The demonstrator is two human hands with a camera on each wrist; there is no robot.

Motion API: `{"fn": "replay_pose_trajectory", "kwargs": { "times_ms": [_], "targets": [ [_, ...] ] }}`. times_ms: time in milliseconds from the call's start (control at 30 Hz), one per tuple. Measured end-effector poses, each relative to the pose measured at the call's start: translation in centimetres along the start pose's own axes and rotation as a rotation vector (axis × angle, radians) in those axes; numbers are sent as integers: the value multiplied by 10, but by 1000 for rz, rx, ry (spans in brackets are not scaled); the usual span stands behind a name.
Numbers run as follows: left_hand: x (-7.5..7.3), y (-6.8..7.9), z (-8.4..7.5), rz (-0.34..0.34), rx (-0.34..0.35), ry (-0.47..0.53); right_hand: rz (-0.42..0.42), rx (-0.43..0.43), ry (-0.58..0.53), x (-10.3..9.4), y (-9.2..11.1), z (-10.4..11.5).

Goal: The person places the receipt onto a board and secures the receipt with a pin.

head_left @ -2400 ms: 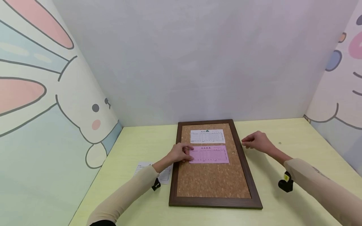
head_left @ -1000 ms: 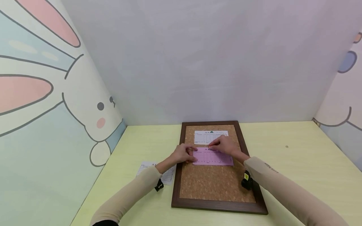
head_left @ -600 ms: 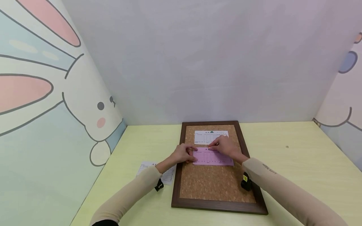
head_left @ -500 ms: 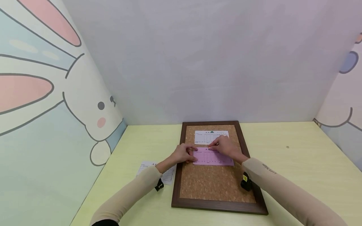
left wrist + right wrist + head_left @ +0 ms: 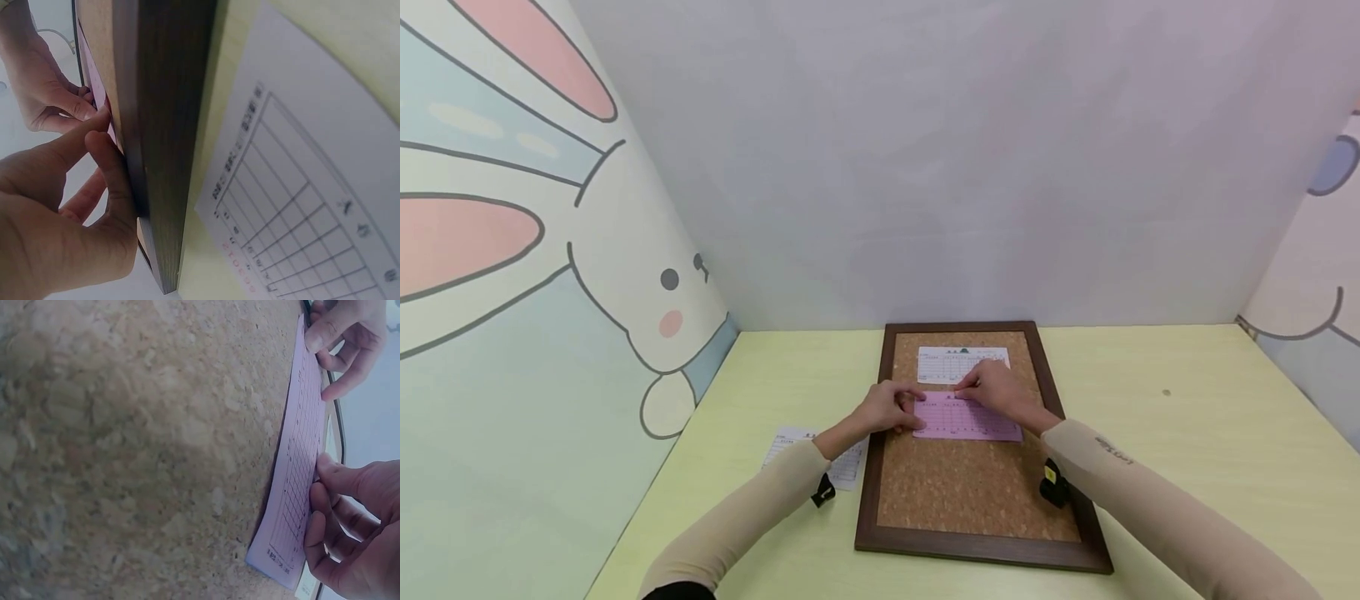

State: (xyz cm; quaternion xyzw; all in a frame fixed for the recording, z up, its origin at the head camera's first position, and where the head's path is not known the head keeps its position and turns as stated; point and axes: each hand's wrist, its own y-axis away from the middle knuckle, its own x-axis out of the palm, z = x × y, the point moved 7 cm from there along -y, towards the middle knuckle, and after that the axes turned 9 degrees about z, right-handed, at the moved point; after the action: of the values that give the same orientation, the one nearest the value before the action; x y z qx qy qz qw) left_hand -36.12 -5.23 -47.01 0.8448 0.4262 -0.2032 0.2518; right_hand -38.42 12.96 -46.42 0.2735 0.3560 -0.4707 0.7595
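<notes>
A pink printed form [image 5: 966, 422] lies on a cork board [image 5: 973, 492] below a white form [image 5: 934, 364], which has a small green pin [image 5: 964, 351] at its top edge. My left hand [image 5: 882, 406] presses the pink form's left side, thumb and forefinger spread along that edge. With thumb and fingertips, my right hand [image 5: 1000, 392] pinches a small pushpin at the form's top edge. The pin is mostly hidden; only a bit of red shows at the fingertips. In the right wrist view, both hands meet the pink form [image 5: 294, 481] along its far side.
The board's dark wooden frame [image 5: 985, 550] lies on a pale yellow table [image 5: 1150, 467]. Another white form [image 5: 847, 468] lies left of the board, partly under the left forearm. A tiny round spot [image 5: 1166, 392] shows on the table at right. Walls stand behind and at both sides.
My right hand has moved left from beside the board onto the pink form's top edge and stays there. My left hand keeps its place on the form. The view has shifted slightly.
</notes>
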Motion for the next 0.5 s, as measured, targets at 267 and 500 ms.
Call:
{"fn": "replay_pose_trajectory", "kwargs": {
  "times_ms": [267,500],
  "targets": [
    [0,0,3,-1,0,11,26,45,24,1,1,5],
    [0,0,3,-2,2,11,39,54,36,4,2,5]
  ]
}}
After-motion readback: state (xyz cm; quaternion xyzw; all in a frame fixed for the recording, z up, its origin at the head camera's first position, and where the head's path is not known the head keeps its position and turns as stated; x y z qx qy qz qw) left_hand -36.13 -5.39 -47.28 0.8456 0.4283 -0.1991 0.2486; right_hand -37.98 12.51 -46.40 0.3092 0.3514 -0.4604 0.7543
